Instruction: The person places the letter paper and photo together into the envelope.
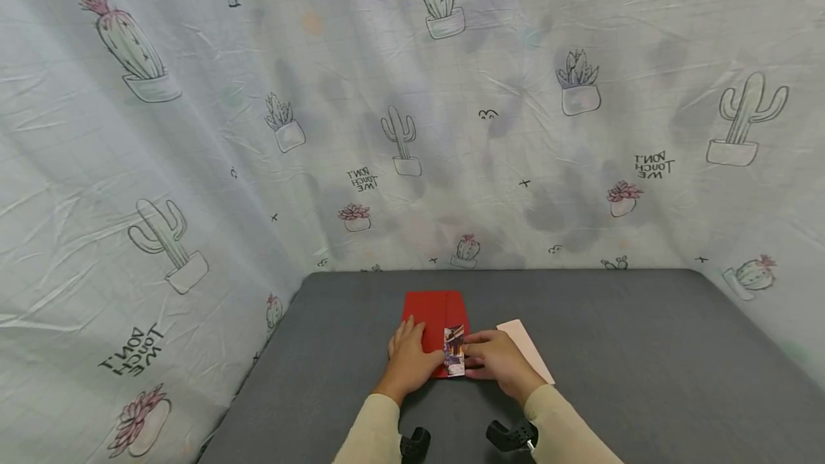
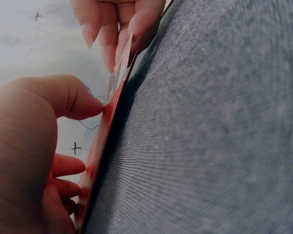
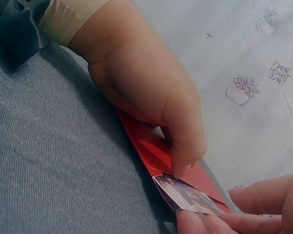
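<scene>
A flat red paper envelope [image 1: 425, 313] with a seam lies on the grey table. My left hand [image 1: 411, 356] rests on it, fingers spread over its left part and thumb pressing at the edge of a small printed picture card [image 1: 454, 351]. That card lies over the lower right part of the envelope, with a dark, colourful print facing up. From the right, my right hand [image 1: 499, 360] pinches the card's outer edge. In the left wrist view the end of the card [image 2: 122, 68] stands slightly up off the red surface, among the right fingers [image 2: 110, 44].
A pale pink paper rectangle [image 1: 525, 349] lies on the table, partly under my right hand. Grey cloth covers the table [image 1: 309, 364]. A white curtain printed with cacti [image 1: 399, 142] hangs behind and along the left side. Black wrist devices [image 1: 509, 435] sit by both sleeves.
</scene>
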